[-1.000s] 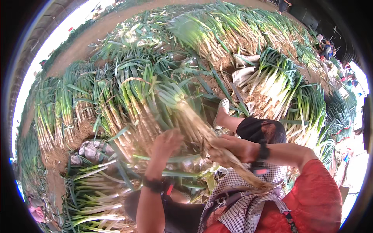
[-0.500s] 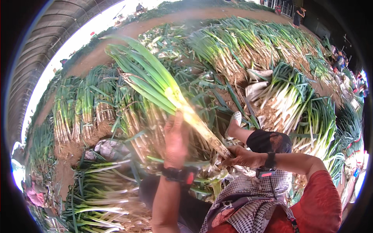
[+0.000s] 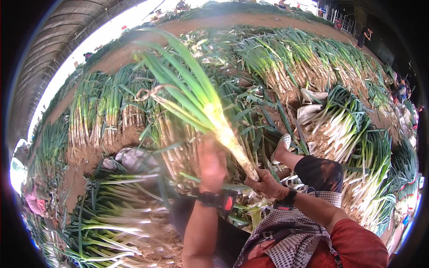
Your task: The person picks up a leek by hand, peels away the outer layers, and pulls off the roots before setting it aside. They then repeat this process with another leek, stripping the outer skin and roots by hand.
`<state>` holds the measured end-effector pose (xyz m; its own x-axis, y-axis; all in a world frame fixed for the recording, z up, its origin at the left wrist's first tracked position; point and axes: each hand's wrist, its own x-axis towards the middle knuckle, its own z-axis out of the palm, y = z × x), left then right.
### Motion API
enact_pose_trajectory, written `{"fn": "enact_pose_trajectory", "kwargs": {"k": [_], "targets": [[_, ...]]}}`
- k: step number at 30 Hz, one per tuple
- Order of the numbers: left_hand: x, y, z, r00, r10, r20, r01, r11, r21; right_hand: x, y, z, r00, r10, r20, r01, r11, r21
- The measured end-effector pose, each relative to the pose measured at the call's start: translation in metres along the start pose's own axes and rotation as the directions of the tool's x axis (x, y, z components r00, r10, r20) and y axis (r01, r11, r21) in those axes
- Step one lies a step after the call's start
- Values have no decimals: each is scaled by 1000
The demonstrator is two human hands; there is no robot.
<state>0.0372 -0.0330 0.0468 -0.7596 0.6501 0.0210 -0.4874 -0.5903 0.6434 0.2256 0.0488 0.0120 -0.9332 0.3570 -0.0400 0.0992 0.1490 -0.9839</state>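
One leek (image 3: 219,118) raised, root end in my right hand (image 3: 270,184)

My right fingers are closed round the root end of the leek, which slants up and leftward in front of me, leaves fanned at the top. A loose, browning leaf (image 3: 157,93) curls off its left side. My left hand (image 3: 212,161) is a blur beside the pale shaft; I cannot tell how far open it is, or whether it touches. I judge the step in hand to be working over this single stalk. The next move would call for a firm right grip and a sure left hold on the loose leaf, sparing the sound ones.

Around me, rows (image 3: 308,58) of leeks stand on brown earth (image 3: 263,20); a pile (image 3: 120,219) lies at my left, near a pale sack (image 3: 136,160). An arched roof (image 3: 71,49) curves overhead, and a person (image 3: 364,38) stands far off to the right.
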Motion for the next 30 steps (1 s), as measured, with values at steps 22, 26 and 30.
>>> {"fn": "enact_pose_trajectory", "kwargs": {"k": [22, 26, 30], "targets": [[9, -14, 22, 912, 407, -44, -358, 846, 396, -7, -11, 2, 991, 134, -1, -124, 915, 383], [7, -17, 20, 968, 237, -76, -207, 936, 286, -7, -20, -13, 919, 135, 372, -379, 567, 731], [-11, -24, 16, 979, -135, 154, 93, 963, 252, 2, -19, -28, 885, 40, 464, -429, 458, 778]]}}
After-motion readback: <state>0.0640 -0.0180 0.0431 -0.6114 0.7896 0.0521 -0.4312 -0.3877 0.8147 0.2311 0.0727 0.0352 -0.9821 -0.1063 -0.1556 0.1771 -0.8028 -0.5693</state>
